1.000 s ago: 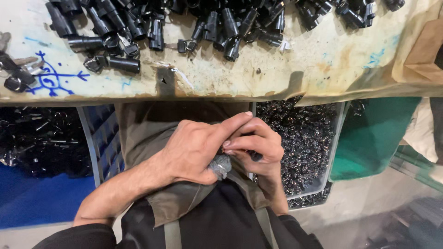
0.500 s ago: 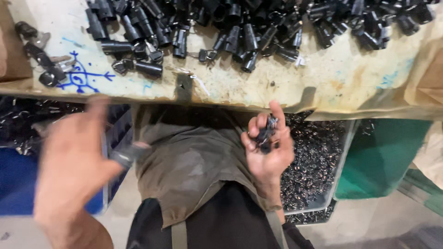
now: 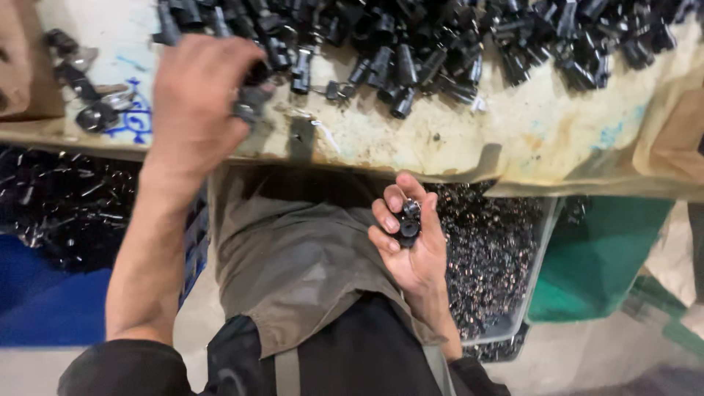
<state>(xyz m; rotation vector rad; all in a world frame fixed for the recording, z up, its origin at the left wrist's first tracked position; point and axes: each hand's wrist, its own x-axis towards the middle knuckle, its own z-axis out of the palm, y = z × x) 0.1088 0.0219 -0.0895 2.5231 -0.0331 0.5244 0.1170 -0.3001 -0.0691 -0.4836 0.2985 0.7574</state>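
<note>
One head camera looks steeply down, close over the lap, facing the bench (image 3: 440, 139) edge ahead.

Workshop: stained bench (image 3: 411, 143), parts bins (image 3: 506, 293)

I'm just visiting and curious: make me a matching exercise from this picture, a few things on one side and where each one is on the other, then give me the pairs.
Things:
1. left hand
2. right hand
3. green bin
4. clear tub of small dark bits

Places:
A. under the bench, far right
B. up at the bench edge, on a black part
C. over the lap, cupping small black parts
D. under the bench, just behind the right hand

Pairs: 1-B, 2-C, 3-A, 4-D
</note>
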